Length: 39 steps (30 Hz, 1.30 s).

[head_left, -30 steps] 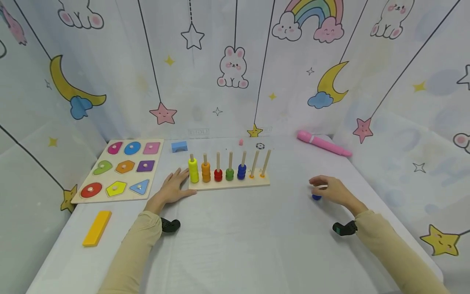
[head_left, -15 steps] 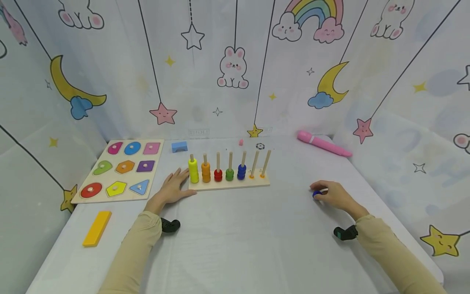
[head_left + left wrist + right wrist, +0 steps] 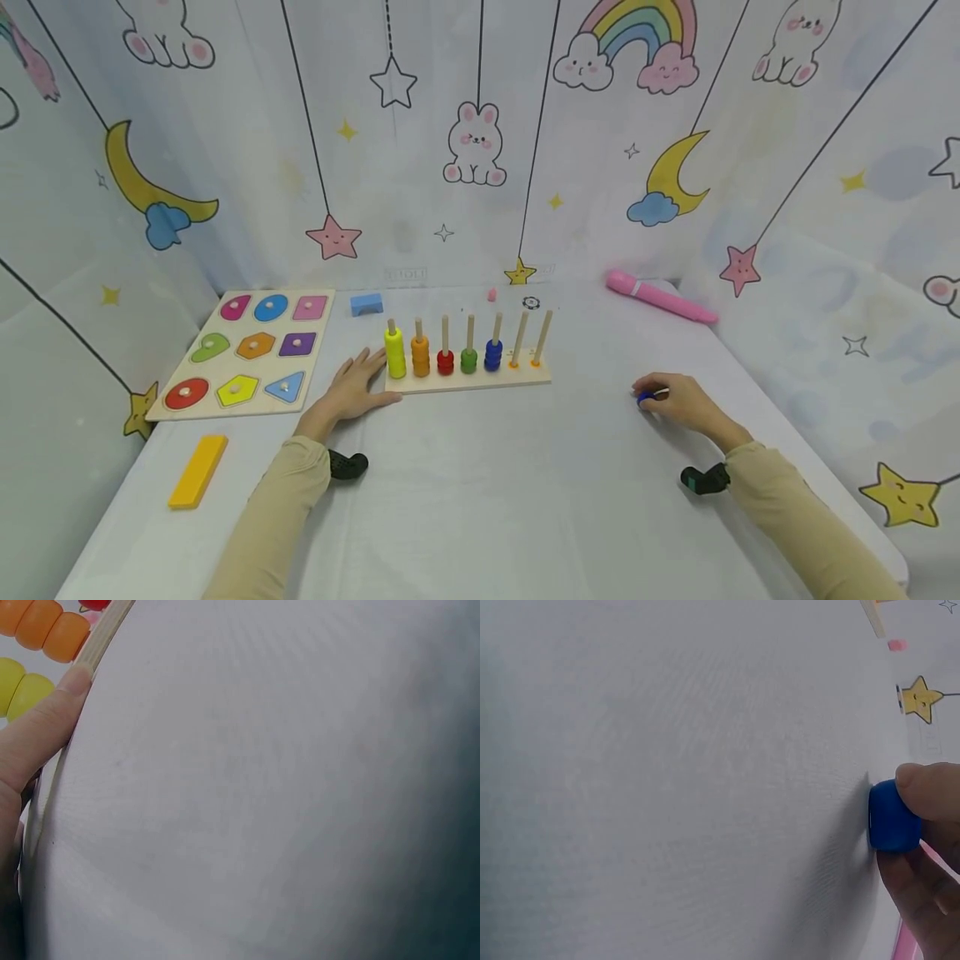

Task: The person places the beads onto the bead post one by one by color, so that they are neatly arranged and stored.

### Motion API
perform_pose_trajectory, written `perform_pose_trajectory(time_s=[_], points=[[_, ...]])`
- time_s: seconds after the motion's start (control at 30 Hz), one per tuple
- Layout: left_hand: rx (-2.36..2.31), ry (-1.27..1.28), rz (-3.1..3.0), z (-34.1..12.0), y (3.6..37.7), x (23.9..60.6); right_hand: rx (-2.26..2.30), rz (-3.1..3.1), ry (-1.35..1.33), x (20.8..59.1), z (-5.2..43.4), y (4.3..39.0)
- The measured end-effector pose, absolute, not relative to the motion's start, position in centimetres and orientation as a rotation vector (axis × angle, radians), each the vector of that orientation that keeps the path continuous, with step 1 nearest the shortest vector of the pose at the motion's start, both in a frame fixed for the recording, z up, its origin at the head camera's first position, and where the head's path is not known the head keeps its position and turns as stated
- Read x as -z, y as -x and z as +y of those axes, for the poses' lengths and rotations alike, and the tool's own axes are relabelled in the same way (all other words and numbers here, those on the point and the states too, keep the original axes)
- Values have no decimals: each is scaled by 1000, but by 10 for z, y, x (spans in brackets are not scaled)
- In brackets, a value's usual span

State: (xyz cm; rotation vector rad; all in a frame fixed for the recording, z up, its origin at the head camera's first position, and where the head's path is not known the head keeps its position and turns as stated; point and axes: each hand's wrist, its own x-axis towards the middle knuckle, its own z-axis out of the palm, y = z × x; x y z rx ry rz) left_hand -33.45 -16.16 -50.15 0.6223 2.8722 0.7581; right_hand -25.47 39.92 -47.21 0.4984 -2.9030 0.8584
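While the right hand [image 3: 686,402] pinched the blue ring [image 3: 892,816] betw. thumb & fingers, low over the table [image 3: 525,483], well right of the peg board [image 3: 468,377], the left hand [image 3: 352,390] lay flat, fingers spread, vs. the board's end. Ring looked light, rigid, smooth; prob. best gripped across its outer rim.

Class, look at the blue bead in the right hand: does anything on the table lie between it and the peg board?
Nothing visible does. The right hand pinches the blue bead, and only bare white table lies between it and the peg board.
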Motion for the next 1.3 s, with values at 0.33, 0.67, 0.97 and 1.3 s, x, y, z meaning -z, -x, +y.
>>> perform_pose_trajectory(time_s=[0.33,0.67,0.97,1.3], points=[[-773,-637,2872,-162,332,501,-834,-2806,-514,448,378,298],[-773,-626,2869,-163,335,503,-863,-2832,-387,399,338,358],[-764,-643,2872,-162,335,502,-935,-2704,-576,367,266,372],[-765,-619,2857,-161,332,498,-923,-2600,-1035,351,197,362]])
